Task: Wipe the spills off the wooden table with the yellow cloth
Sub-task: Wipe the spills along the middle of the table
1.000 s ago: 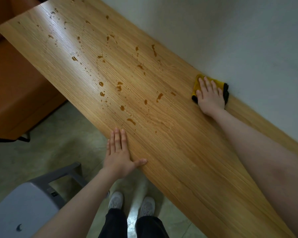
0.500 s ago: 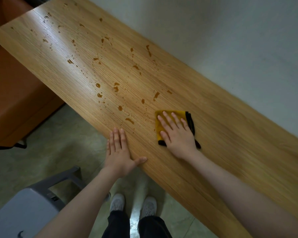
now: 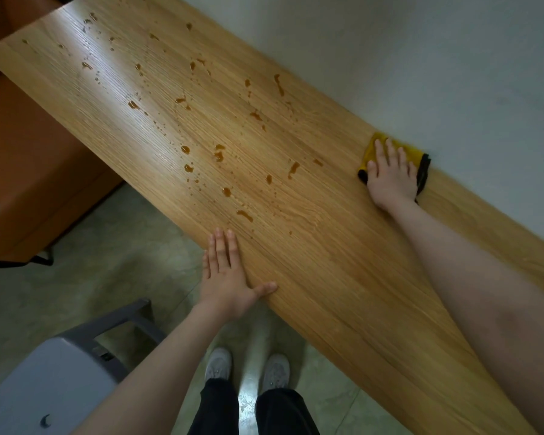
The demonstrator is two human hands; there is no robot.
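Wooden table [image 3: 343, 277] runs along a pale wall; amber spills [image 3: 220, 152] dot its mid & far end. Right hand [image 3: 390, 174] presses yellow cloth [image 3: 374, 149] flat, fingers spread, at wall edge. Left hand [image 3: 226, 274] rests flat, fingers together, thumb out, on near edge. Best: keep even pressure, overlap passes twd spills.

orange seat [image 3: 29, 171] left | grey chair [image 3: 60, 372] lower left | white wall [image 3: 421, 58] | tiled floor [image 3: 85, 287]

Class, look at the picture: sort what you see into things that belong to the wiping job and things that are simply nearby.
Belongs to the job:
yellow cloth, under the right hand
brown spills
wooden table
left hand, flat on the table edge

Just nearby:
grey chair
orange seat
white wall
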